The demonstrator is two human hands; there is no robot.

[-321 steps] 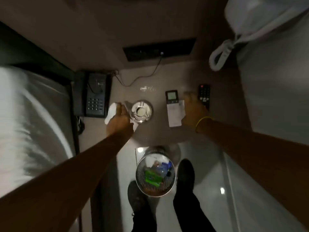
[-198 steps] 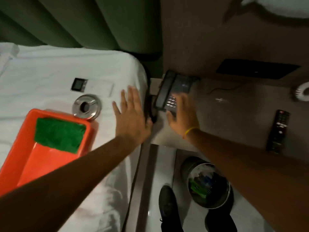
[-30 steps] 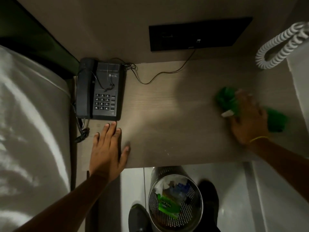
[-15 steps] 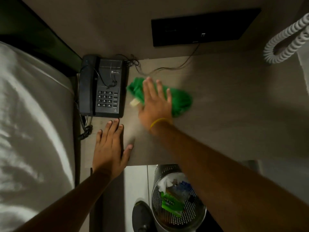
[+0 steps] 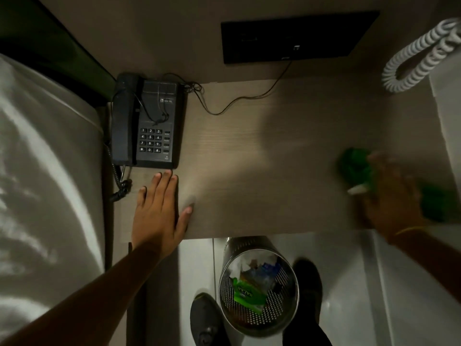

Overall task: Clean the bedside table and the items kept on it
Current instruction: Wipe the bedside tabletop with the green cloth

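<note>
Right hand (image 5: pixel 391 196) is motion-blurred at the right near part of the pale wood-grain bench (image 5: pixel 262 171), palm pressed onto a crumpled green cleaning cloth (image 5: pixel 354 168). How far its fingers curl can't be told through the blur; they lie spread over the cloth rather than pinching it. Half a second ago the same hand and cloth were on the left, just beside the black corded desk telephone (image 5: pixel 149 123); a second ago they were on the right again. So this is a back-and-forth wipe, now at its right end.

Left hand (image 5: pixel 159 208) has stayed flat, fingers extended and together, holding nothing, bracing on the near left edge just below the telephone.

The bench top carries only the telephone, far left, and its thin black cable (image 5: pixel 237 101) running to the dark wall panel (image 5: pixel 296 36). Perforated metal waste bin (image 5: pixel 259 290) stands on the floor below the near edge, with green packaging inside.

Judgement: open surface mostly covered by the passes; the spot under the telephone, the telephone itself and the strip under the left palm likely remain.
</note>
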